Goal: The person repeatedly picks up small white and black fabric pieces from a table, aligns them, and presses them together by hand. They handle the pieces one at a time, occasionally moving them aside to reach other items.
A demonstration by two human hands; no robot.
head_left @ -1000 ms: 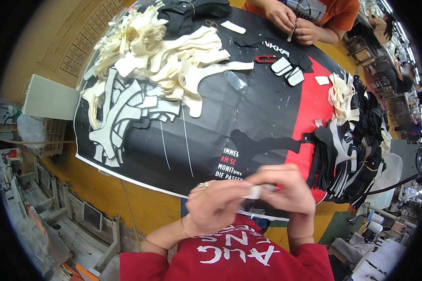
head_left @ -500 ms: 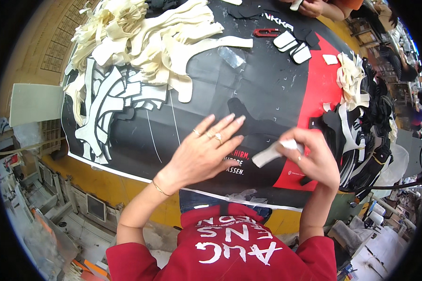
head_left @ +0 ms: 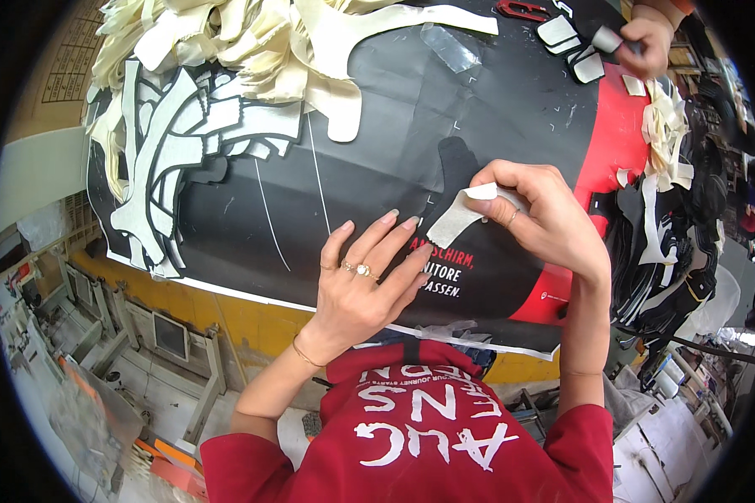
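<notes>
Between the thumb and fingers of my right hand (head_left: pixel 545 214) is the upper end of a short white fabric strip (head_left: pixel 455 221). The strip slants down to the left, over part of a dark curved fabric piece (head_left: pixel 456 164) lying on the black sheet. My left hand (head_left: pixel 365 281) is spread out palm down on the sheet, with rings on a finger. Its index fingertip lies close to the strip's lower end; whether they touch I cannot tell.
Cream fabric pieces (head_left: pixel 252 38) are heaped at the far left, beside white dark-edged cut pieces (head_left: pixel 172 151). A clear plastic piece (head_left: pixel 450 48) lies at the back. Black and cream pieces (head_left: pixel 658 251) pile up at right. Another person's hand (head_left: pixel 648 44) holds something small at the far right.
My right hand has moved up and left, bringing the white strip over the dark piece. My left hand is lower in the picture, its fingertips nearer the strip. The view has shifted.
</notes>
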